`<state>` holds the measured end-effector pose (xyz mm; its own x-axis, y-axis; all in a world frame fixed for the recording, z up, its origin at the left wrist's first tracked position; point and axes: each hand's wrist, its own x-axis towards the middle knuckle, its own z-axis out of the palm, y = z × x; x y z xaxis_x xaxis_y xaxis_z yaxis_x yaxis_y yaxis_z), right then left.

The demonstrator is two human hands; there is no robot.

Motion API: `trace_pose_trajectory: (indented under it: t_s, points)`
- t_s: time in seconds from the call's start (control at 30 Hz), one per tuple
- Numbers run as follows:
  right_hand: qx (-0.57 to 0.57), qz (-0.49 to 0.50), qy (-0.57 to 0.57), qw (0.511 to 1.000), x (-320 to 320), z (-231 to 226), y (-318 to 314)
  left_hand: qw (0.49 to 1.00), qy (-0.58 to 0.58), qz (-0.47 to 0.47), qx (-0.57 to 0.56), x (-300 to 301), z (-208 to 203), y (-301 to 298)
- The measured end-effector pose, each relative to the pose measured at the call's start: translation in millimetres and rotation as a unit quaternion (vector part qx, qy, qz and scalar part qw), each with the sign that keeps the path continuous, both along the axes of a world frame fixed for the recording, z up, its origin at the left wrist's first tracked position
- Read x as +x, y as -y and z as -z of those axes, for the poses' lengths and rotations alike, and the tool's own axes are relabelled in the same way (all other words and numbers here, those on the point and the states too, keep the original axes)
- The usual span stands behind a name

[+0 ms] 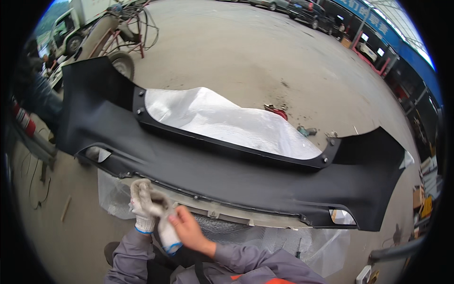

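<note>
My left hand [143, 203] wears a grimy white knitted work glove with a blue-edged cuff. Its fingers are bent around part of a second, loose work glove [166, 234]. My right hand [188, 229] is bare and closed on the side of that loose glove, which hangs with its blue-edged cuff downward. Just beyond both hands lies a long matte black car bumper cover [227, 177], stretching across most of the view. A pale strip [236, 217] runs along its near edge, close to my right hand.
Silvery bubble wrap [227, 118] lies beyond and under the bumper. A wheeled frame with hoses [127, 35] stands at far left, near a truck [68, 31]. Another person [40, 94] is at the left edge. Red [276, 111] and greenish [307, 131] items lie on the floor.
</note>
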<state>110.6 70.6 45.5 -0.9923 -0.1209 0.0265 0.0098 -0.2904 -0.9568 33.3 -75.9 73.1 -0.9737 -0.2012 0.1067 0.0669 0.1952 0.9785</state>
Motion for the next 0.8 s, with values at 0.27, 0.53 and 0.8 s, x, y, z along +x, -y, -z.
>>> trace_pose_trajectory:
  t_s: [0.27, 0.53, 0.8]
  points:
    - [0.137, 0.081, 0.035, 0.987, -38.9, -18.9, -1.1, 0.973, -0.044, 0.149, 0.17, 88.1, -8.6, -51.8]
    - [0.016, 0.152, 0.07, 0.986, -96.4, -26.9, -110.5, 0.861, 0.103, 0.324, 0.378, 68.4, -66.9, -80.3]
    - [-0.076, 0.027, 0.278, 0.957, -44.2, -1.9, -58.8, 0.843, -0.219, 0.117, -0.476, 56.6, 3.8, -23.0]
